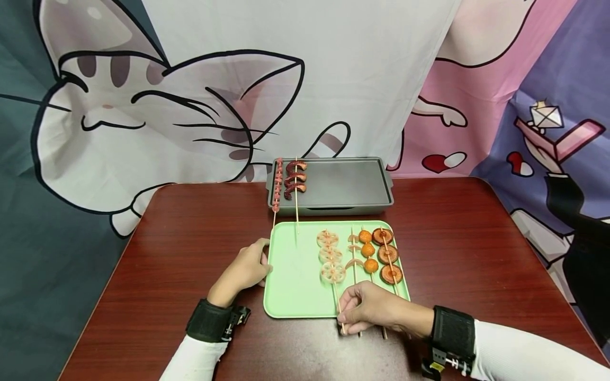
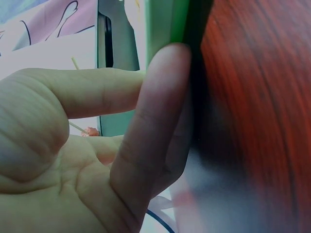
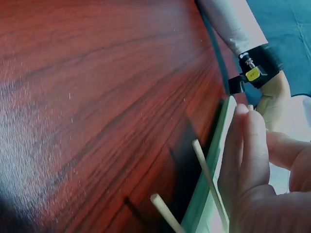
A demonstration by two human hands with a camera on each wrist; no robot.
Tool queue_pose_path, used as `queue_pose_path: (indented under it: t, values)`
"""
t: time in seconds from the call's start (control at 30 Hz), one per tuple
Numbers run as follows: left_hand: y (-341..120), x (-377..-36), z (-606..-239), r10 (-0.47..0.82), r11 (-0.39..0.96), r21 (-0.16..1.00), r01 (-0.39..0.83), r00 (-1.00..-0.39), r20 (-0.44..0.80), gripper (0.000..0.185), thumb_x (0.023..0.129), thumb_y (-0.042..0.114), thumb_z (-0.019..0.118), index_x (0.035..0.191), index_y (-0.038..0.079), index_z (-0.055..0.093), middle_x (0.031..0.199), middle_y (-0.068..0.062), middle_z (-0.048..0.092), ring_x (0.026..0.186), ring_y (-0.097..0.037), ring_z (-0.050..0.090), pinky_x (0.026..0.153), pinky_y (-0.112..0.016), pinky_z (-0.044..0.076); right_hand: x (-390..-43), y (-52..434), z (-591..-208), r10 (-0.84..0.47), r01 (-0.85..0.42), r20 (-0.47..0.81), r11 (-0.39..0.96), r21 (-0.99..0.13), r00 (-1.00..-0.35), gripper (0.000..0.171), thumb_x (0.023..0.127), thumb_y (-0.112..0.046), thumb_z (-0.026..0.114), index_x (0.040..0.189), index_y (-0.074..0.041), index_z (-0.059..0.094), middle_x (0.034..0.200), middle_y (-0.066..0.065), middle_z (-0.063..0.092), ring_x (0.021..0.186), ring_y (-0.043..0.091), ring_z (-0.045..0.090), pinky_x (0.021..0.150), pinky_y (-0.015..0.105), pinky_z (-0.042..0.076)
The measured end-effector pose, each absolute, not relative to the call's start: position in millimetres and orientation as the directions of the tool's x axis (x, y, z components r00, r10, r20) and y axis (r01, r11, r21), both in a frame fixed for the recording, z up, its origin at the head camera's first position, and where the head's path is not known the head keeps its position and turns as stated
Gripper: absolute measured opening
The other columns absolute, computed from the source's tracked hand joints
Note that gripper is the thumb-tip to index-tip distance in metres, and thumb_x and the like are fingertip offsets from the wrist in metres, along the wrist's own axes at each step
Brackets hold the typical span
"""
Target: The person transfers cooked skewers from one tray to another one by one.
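My left hand (image 1: 245,270) grips the left rim of the light green tray (image 1: 295,291); the left wrist view shows a fingertip (image 2: 170,58) against the tray's edge. At the tray's front edge, my right hand (image 1: 369,307) pinches the stick of a lotus root skewer (image 1: 330,255), whose slices are over the tray. To its right lie a skewer of curved, shrimp-like pieces (image 1: 354,247), a skewer of orange balls (image 1: 368,250) and a skewer of brown mushroom slices (image 1: 388,255). Bare stick ends (image 3: 206,167) stick out past the tray's front edge.
Behind the tray stands a grey grill pan (image 1: 343,182). On its left side lie a skewer of pink pieces (image 1: 277,185) and a skewer of dark red tentacles (image 1: 295,179), their sticks pointing toward the tray. Everything rests on a red-brown wooden table (image 1: 190,238) before a printed cloth.
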State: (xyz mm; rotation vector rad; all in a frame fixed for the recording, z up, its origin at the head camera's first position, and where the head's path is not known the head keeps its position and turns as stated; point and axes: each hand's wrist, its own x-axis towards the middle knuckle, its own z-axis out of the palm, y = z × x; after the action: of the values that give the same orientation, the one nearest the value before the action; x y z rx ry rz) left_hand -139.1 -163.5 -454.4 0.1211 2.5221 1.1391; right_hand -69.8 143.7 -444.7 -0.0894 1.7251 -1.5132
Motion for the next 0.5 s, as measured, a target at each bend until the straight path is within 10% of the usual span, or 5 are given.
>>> queue_pose_path:
  t: [0.5]
  values:
    - [-164.0, -139.9, -456.1, 0.226, 0.675, 0.735, -0.068, -0.929, -0.293, 0.062, 0.093, -0.005, 0.066, 0.151, -0.003, 0.042, 0.080, -0.012, 0.057, 0.056, -0.022, 0.060, 0.051, -0.032, 0.058, -77.4, 141.8, -441.9, -0.577, 0.406, -0.569, 0.398, -0.823, -0.586, 0.010, 0.094, -0.001, 0.071, 0.095, 0.006, 0.064, 0.079, 0.021, 0.073, 0.065, 0.029, 0.077, 0.063, 0.030, 0.065]
